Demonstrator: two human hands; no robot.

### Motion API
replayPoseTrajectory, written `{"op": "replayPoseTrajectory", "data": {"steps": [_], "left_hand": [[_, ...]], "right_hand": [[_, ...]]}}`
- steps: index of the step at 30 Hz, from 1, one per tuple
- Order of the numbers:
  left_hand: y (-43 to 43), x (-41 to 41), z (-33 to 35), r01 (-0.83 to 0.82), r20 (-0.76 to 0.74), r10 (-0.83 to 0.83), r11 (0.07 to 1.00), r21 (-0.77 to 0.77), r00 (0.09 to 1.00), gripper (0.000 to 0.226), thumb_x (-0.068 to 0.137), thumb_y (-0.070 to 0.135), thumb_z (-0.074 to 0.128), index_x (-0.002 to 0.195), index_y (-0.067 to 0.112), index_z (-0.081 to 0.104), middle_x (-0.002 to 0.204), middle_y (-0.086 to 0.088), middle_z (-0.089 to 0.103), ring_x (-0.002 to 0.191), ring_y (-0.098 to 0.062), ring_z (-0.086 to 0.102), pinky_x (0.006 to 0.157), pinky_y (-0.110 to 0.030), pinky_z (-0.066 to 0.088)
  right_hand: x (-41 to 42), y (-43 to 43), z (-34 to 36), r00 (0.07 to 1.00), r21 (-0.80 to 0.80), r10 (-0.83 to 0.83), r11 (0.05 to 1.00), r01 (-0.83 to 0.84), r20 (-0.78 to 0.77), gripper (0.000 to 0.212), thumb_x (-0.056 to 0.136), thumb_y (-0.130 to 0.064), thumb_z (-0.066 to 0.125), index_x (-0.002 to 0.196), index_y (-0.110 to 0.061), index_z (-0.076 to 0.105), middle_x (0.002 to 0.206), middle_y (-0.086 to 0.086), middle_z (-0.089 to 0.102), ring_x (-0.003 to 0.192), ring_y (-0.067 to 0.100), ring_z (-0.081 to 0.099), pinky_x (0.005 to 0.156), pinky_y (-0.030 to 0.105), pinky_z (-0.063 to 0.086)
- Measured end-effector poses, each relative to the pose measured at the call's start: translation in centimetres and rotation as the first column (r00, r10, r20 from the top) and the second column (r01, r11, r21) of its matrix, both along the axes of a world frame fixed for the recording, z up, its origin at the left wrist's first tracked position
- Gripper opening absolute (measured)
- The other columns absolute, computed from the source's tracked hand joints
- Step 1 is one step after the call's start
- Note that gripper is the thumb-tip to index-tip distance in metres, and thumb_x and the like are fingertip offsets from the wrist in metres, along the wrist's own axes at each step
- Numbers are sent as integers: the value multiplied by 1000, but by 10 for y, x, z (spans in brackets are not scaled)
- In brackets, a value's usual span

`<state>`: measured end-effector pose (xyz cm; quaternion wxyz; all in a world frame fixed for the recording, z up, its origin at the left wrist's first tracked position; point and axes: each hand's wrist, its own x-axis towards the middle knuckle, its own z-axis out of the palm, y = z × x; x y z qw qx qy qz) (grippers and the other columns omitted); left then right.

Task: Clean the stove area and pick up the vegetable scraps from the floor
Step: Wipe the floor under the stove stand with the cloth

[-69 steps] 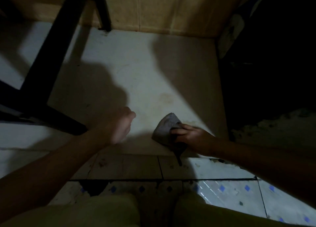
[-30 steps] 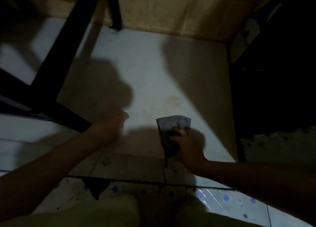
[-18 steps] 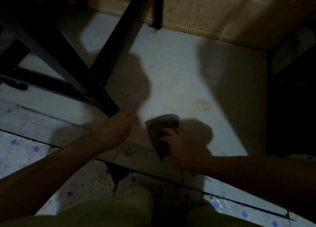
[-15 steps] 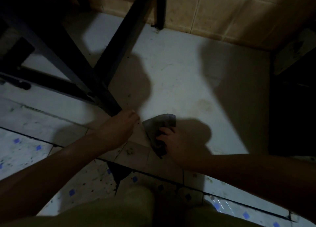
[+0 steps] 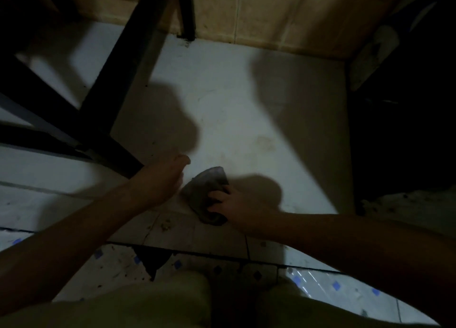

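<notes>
Head cam, pretty dim; right hand (image 5: 240,205) has its fingers curled round a grey rag (image 5: 206,187) pressed on the pale floor (image 5: 234,100); left hand (image 5: 161,179) hovers just beside it, can't tell if its fingers hold anything; specks (image 5: 164,226) on the tiles by the knees might be scraps, easy to smear or miss in this shadow imo; black stand legs (image 5: 106,135) crowd the left, dark cabinet (image 5: 407,130) boxes in the right; open floor ahead up to the wall (image 5: 271,11).

Both forearms outstretched; left hand (image 5: 162,179) apparently loose-fingered, right hand (image 5: 239,204) curled round cloth (image 5: 206,185).

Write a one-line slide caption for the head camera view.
Cleaning up: right hand grips a grey cloth against the pale floor, left hand alongside, near a black frame.
</notes>
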<state>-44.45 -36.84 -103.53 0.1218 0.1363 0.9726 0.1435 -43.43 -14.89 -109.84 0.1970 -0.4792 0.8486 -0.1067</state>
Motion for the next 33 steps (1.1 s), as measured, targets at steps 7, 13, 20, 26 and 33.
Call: {"op": "replayPoseTrajectory", "data": {"steps": [7, 13, 20, 26, 33], "left_hand": [[23, -14, -9, 157, -12, -158, 987, -42, 987, 33, 86, 16, 44, 105, -4, 62, 99, -23, 61, 88, -37, 57, 79, -42, 48], [49, -25, -18, 191, -12, -191, 982, -9, 982, 23, 87, 7, 56, 109, 0, 61, 104, -19, 59, 95, -33, 57, 84, -39, 46], [77, -33, -35, 137, -3, -137, 990, 17, 991, 22, 87, 1, 53, 108, 0, 61, 106, -21, 59, 99, -34, 56, 87, -37, 41], [84, -37, -40, 190, -85, -187, 981, 26, 979, 20, 78, -10, 60, 97, -5, 64, 98, -22, 61, 93, -37, 59, 82, -41, 48], [86, -36, -42, 256, -156, -247, 966, 38, 956, 29, 61, -17, 70, 87, -6, 66, 82, -25, 63, 72, -40, 64, 66, -40, 54]], "right_hand": [[24, 61, 8, 997, 32, -78, 996, 78, 7, 38, 86, -1, 51, 123, -4, 59, 141, 22, 43, 130, 45, 37, 107, 49, 33], [48, 108, 19, 961, 3, -277, 961, 277, 22, 36, 82, -1, 51, 114, -4, 66, 134, 23, 51, 124, 44, 47, 98, 47, 44], [69, 163, 20, 854, 66, -520, 851, 521, -34, 53, 80, 4, 59, 127, -21, 58, 146, 5, 42, 131, 35, 41, 100, 38, 47], [90, 201, 24, 717, 199, -697, 698, 688, -34, 64, 85, 9, 49, 136, -31, 47, 156, -5, 21, 142, 34, 21, 103, 44, 45], [97, 204, 24, 464, 94, -886, 463, 881, 21, 48, 86, 9, 49, 120, -23, 63, 146, -9, 38, 136, 31, 32, 102, 43, 44]]}}
